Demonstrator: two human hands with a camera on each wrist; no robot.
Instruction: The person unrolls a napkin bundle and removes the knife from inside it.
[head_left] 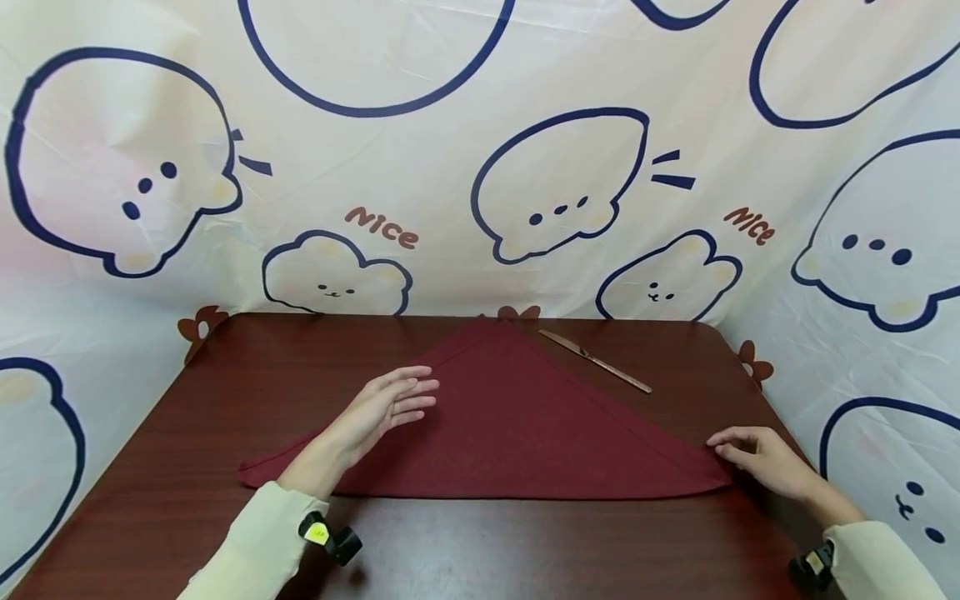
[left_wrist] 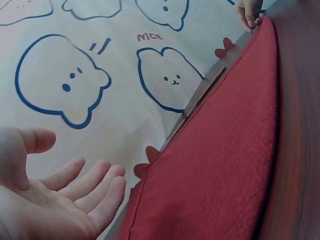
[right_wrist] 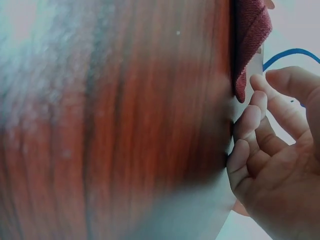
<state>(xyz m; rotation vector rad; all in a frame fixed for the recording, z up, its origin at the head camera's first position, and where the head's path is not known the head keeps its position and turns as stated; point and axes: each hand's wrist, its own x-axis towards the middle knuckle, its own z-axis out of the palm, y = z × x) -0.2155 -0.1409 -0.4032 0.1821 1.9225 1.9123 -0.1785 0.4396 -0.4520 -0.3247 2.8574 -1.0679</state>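
A dark red cloth (head_left: 510,425) lies on the table folded into a triangle, its long folded edge toward me and its point at the far edge. Over the cloth's left half hovers my left hand (head_left: 382,408), fingers spread and relaxed, holding nothing; the left wrist view shows its palm (left_wrist: 55,205) beside the cloth. At the right corner of the cloth, my right hand (head_left: 765,458) is low, fingers loosely bent. In the right wrist view a gap shows between the cloth corner (right_wrist: 250,45) and the thumb and fingertips (right_wrist: 245,122), which hold nothing.
A slim brown stick-like thing (head_left: 596,361), perhaps a folded fan, lies behind the cloth's right side. The dark wooden table (head_left: 525,550) ends at a pale curtain (head_left: 435,167) with cartoon drawings, which hangs around the back and both sides.
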